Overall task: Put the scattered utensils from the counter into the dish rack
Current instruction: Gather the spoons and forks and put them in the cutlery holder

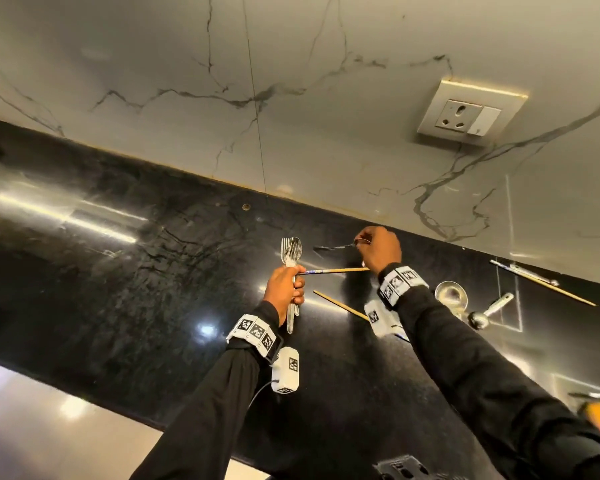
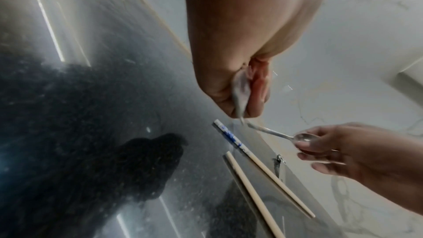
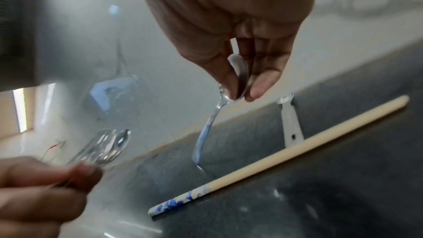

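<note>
My left hand (image 1: 293,289) grips a bundle of a fork and spoon (image 1: 291,251) upright by the handles, above the black counter (image 1: 136,271). The same bundle (image 3: 107,147) shows blurred in the right wrist view. My right hand (image 1: 361,242) pinches a small steel spoon (image 3: 240,73) by its bowl near the back wall. Its handle (image 3: 206,133) slants down, with the tip at or just above the counter. Two chopsticks (image 1: 336,270) (image 1: 340,304) lie between my hands; one has a blue-patterned end (image 3: 178,204). The dish rack is out of sight.
To the right on the counter lie another chopstick (image 1: 541,282), a round steel cup (image 1: 451,294) and a steel scoop (image 1: 489,311). A flat metal tool (image 3: 290,128) lies by the marble wall (image 1: 291,98). A wall socket (image 1: 468,116) sits above.
</note>
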